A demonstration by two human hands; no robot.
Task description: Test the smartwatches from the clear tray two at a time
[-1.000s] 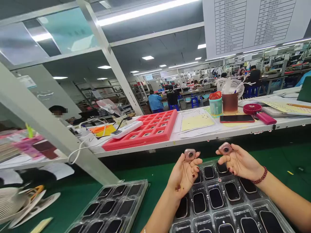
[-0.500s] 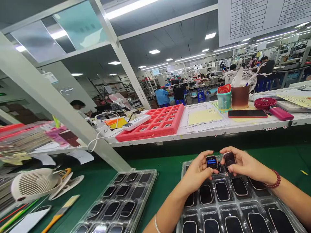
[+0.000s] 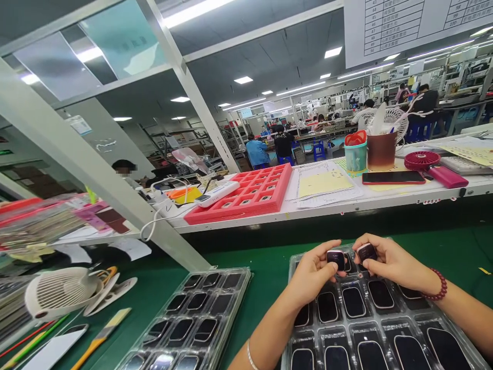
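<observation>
My left hand (image 3: 314, 272) is closed around the edges of a smartwatch body (image 3: 336, 260), whose screen is dark. A second smartwatch body (image 3: 366, 252), dark and tilted, is pinched between the thumb and fingers of my right hand (image 3: 389, 259). Both hands are raised over the far end of a clear plastic tray (image 3: 349, 324) that holds several more watch bodies in its pockets. Part of the tray's far row is hidden behind my hands.
To the left lies another clear tray (image 3: 227, 329) of watch bodies. Farther left are a brush (image 3: 100, 339) and a white fan (image 3: 57, 293). On the shelf ahead stand a red foam tray (image 3: 246, 198), papers (image 3: 323, 187), a phone (image 3: 393, 178) and cups (image 3: 381, 150).
The left watch's screen has gone from lit blue to dark. My right hand has tilted its watch. The whole view has shifted slightly.
</observation>
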